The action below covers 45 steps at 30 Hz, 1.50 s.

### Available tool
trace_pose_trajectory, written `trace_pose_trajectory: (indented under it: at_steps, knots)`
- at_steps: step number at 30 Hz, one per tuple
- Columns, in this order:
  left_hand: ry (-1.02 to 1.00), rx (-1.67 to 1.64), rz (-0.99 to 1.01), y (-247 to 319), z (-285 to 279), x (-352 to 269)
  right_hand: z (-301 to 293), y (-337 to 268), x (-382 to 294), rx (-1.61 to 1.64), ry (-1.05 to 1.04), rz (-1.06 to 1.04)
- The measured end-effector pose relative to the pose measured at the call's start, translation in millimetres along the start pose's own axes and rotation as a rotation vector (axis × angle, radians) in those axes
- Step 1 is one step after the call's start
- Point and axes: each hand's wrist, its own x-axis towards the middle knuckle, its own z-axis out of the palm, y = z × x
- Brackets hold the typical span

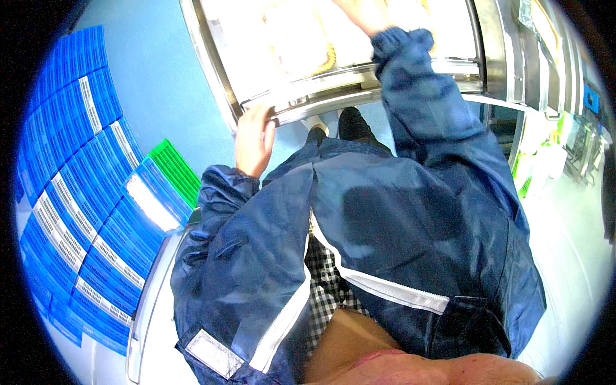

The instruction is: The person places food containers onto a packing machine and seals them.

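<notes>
In front of me is a metal-framed work surface (236, 48), its bed washed out by glare. My left hand (254, 142) rests at the near left corner of its metal rim (308, 102), fingertips on the rim and thumb apart, holding nothing that I can see. My right hand (364, 15) reaches over the bed at the top edge of the view. Its fingers are cut off there, so what it touches is hidden. Left of it lies an overexposed item (326, 60) with a golden, ridged edge. Another golden edge shows beside my right sleeve (433, 106).
Stacked blue plastic crates (82, 178), some white among them, stand at the left on a blue floor (154, 72). A green crate (174, 171) tops the nearest stack. Metal machine parts (510, 53) continue to the right. My shoes (353, 122) are below the rim.
</notes>
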Motion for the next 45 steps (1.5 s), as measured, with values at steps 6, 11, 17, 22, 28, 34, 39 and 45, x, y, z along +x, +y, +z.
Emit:
trace_pose_trajectory:
  at_steps: [6, 11, 17, 22, 28, 34, 39, 45]
  knots:
    - [-0.069, -0.554, -0.747, 14, 6, 34, -59, -56, -146, -0.182, -0.368, 0.228]
    - [-0.104, -0.535, -0.787, 2, 16, 41, -44, -62, -163, -0.069, -0.414, 0.439]
    - [-0.079, -0.767, -0.858, 10, 13, 45, -33, -51, -167, 0.392, -0.344, 0.708]
    - [0.011, -0.736, -0.851, 9, 20, 44, -30, -54, -162, 0.282, -0.300, 0.705]
    - [0.036, -0.159, -0.602, 12, 29, 43, -18, -55, -168, -0.120, -0.145, 0.359]
    - [0.032, 0.008, -0.585, 6, 38, 36, -21, -60, -171, -0.109, -0.131, 0.407]
    - [0.019, 0.073, -0.569, 11, 31, 36, -30, -60, -170, -0.067, -0.146, 0.489]
    - [-0.015, 0.125, -0.603, 24, 8, 42, -36, -58, -172, -0.089, -0.117, 0.516]
